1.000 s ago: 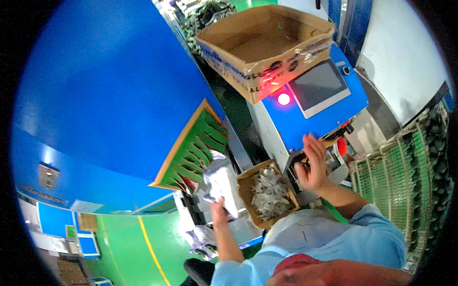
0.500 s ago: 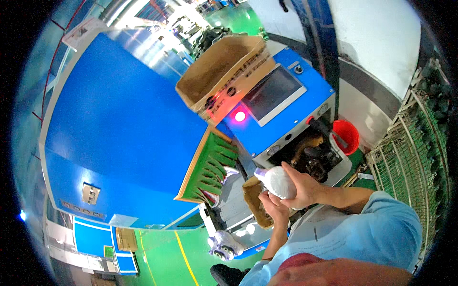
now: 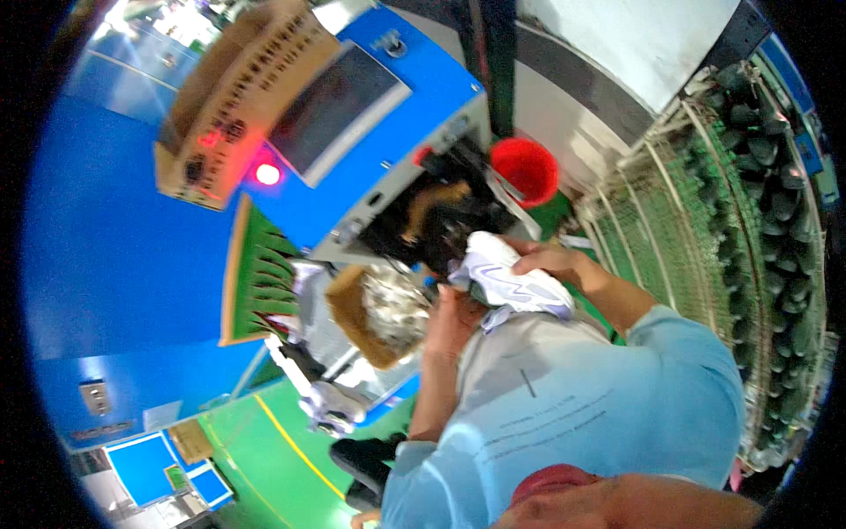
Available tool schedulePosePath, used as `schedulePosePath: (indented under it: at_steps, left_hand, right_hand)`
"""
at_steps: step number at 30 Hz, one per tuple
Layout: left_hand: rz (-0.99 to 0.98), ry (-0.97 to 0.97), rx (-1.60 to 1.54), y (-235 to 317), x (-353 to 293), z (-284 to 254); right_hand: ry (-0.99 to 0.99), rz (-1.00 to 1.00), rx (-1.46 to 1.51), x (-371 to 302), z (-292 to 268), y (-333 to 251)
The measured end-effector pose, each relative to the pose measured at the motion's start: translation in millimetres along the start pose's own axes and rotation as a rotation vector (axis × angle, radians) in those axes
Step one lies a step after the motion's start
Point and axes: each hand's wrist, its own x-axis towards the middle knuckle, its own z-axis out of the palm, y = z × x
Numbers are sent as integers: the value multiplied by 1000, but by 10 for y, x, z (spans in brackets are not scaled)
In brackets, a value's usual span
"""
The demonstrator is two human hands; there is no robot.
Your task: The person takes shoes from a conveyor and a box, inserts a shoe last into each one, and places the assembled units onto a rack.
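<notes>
A white sneaker with purple-grey trim is in my right hand, its fingers wrapped over the upper. Loose laces hang from its near side. My left hand is just left of the sneaker, thumb stretched up; its other fingers are partly hidden and blurred, and I cannot tell whether they touch the shoe. Left of that hand is a small cardboard box holding crumpled white material. Another white and purple shoe sits at the machine's lower left corner.
A blue machine with a dark screen and lit red button stands ahead, a cardboard carton on top. Beyond my right hand are a red bucket and a wire rack beside many dark shoe-shaped pieces.
My view has swung right. The sneaker has turned so its side shows, and my left hand has come away from its earlier grip on it. White material now shows in the small box.
</notes>
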Motion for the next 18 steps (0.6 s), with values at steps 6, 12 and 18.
schedulePosePath:
  at_steps: [6,12,18]
  left_hand:
    - [174,220,671,-190,-89,250]
    - [339,387,609,-83,-241,379]
    - [289,162,329,-131,-30,318]
  right_hand:
    - [167,192,105,-146,-213,275]
    - [409,-31,-44,80,-146,319]
    - [701,-105,-488,608,-40,6]
